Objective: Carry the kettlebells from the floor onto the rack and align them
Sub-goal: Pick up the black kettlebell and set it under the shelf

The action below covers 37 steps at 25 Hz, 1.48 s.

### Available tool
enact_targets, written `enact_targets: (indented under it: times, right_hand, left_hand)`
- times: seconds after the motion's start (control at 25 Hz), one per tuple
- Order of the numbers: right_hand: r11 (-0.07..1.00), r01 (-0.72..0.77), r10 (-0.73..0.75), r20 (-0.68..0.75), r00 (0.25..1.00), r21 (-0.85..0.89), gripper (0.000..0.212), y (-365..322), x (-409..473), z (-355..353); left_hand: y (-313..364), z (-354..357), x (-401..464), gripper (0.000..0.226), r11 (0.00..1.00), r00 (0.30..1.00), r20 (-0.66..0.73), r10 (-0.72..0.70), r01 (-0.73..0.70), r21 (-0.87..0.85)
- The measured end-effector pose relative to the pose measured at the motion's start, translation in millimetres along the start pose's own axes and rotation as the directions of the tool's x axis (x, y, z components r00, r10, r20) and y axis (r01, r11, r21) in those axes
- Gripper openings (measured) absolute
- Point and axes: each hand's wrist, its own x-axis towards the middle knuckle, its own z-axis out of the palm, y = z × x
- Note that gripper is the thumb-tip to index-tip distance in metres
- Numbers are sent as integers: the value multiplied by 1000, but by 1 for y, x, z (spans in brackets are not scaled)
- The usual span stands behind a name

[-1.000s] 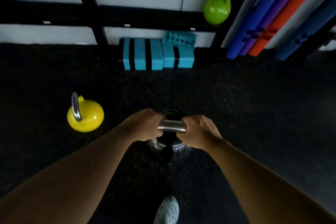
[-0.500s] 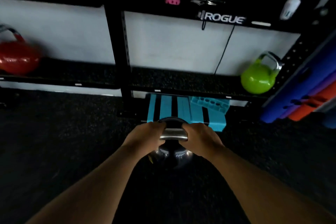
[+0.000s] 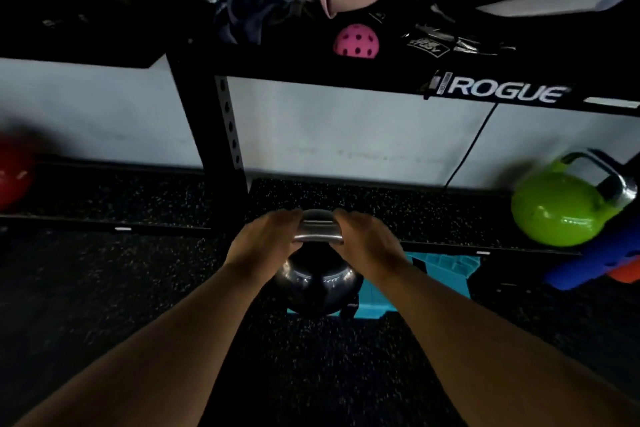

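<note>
A black kettlebell (image 3: 317, 282) with a steel handle hangs in the air just in front of the rack's low shelf (image 3: 433, 218). My left hand (image 3: 265, 243) and my right hand (image 3: 367, 243) both grip its handle from either side. A green kettlebell (image 3: 557, 208) stands on the same shelf at the far right, tilted handle to the right. A red kettlebell (image 3: 14, 177) sits on the shelf's left section, blurred at the frame edge.
A black upright post (image 3: 221, 135) divides the shelf just left of my hands. Turquoise foam blocks (image 3: 436, 274) lie on the floor under the shelf. Blue and orange rollers (image 3: 602, 263) lean at the right. The upper shelf holds a pink ball (image 3: 356, 42), straps and cloths.
The black kettlebell has come up off the floor and closer to the low shelf, both hands still on its handle. The view has tilted up; the yellow kettlebell on the floor is out of sight.
</note>
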Motion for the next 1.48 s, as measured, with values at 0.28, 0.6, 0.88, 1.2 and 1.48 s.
enact_targets:
  times: [0.28,0.6,0.88,1.2,1.48]
  right_hand:
    - [994,12,-5,-65,998,104,30,57,109,14]
    - [995,43,-43,-4,999,88,19,83,183,41]
    - [986,-110,109,17,994,123,22,97,230,48]
    - [988,-137,133,59,989,70,15,99,237,48]
    - [992,77,-62,137,989,-104,70,46,216,28]
  left_hand:
    - [-18,8,123,36,995,995,-56,78,-74,68]
    - [-49,39,188,24,999,999,-47,6,-4,40]
    - [-60,53,239,25,989,999,-13,-51,49,-142]
    - [-66,60,246,31,987,998,-21,-62,58,-152]
    - [-82,51,179,88,981,984,59,-166,171,-88]
